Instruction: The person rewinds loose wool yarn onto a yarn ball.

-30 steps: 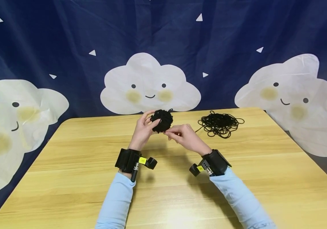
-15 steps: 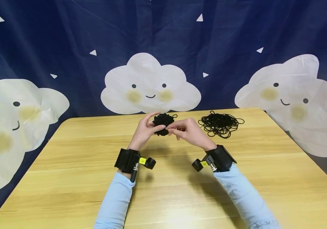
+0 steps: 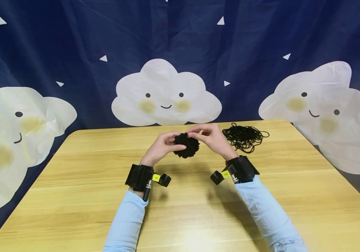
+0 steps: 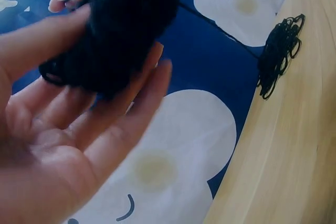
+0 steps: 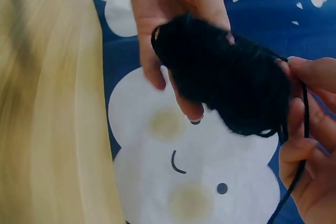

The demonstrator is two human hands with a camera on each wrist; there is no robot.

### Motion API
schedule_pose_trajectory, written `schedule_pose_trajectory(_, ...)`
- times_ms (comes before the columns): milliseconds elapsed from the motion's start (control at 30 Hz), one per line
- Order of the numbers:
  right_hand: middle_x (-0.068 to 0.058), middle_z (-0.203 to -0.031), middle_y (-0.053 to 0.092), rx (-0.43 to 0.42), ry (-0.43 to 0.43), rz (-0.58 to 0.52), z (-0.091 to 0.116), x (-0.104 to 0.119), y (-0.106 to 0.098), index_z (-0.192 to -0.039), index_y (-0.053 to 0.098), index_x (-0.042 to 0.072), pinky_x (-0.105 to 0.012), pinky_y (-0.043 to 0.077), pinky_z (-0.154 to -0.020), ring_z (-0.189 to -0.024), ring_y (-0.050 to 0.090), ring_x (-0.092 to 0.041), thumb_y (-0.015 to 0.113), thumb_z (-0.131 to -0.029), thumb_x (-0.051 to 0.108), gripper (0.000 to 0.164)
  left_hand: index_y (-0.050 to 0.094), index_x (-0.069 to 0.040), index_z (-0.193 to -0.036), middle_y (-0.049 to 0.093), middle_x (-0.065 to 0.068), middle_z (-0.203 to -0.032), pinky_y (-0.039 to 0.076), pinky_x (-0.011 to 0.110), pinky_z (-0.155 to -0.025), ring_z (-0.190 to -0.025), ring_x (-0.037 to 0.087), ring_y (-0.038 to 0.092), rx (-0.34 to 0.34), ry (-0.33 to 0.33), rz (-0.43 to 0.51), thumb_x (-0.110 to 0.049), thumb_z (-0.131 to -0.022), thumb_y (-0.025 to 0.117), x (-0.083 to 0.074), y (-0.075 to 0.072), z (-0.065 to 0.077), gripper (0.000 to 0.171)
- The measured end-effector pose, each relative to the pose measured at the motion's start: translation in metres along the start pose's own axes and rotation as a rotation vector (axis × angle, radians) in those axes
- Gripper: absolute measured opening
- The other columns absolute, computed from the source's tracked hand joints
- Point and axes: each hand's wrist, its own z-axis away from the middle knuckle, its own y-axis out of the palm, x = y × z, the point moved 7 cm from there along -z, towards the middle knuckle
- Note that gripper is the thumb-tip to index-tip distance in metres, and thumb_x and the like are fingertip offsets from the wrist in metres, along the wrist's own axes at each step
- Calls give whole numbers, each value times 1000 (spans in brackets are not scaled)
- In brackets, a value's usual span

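Observation:
A ball of black yarn [image 3: 188, 148] is held up over the table by my left hand [image 3: 162, 147], thumb on its near side and fingers behind it. In the left wrist view, the wound yarn ball [image 4: 126, 30] sits between thumb and fingers. My right hand [image 3: 213, 138] pinches a yarn strand at the ball's upper right edge; the right wrist view shows that strand [image 5: 306, 114] running from the fingertips down across the fingers. A loose pile of black yarn [image 3: 244, 137] lies on the table to the right, linked to the ball by a strand [image 4: 220, 29].
The wooden table [image 3: 180, 210] extends in front of a dark blue curtain [image 3: 180, 31] printed with white clouds. Each wrist wears a black strap [image 3: 242, 169] with a small camera.
The right hand has moved from the ball's lower right, across its front, to its upper right edge with the strand. The left hand has lowered and turned the ball slightly, shifting it rightward.

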Motion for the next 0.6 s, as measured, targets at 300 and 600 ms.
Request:
schedule_pose_trajectory(300, -10, -101, 65, -51, 116, -214, 3, -27, -3, -100, 65, -3, -33, 45, -88, -94, 59, -16, 64, -83, 14, 24, 58, -2, -108, 65, 9, -96, 49, 33, -81, -84, 18, 63, 30, -19, -44, -7, -75, 70, 0, 4, -2, 36)
schedule_pose_trajectory(600, -4, -100, 65, -79, 198, -344, 9, -56, 3, -102, 65, -1, -27, 50, -79, -91, 60, -12, 55, -88, 9, 20, 59, -5, -107, 60, 7, -105, 48, 32, -82, -93, 19, 60, -8, 28, -17, -12, -77, 69, -4, 2, -2, 32)
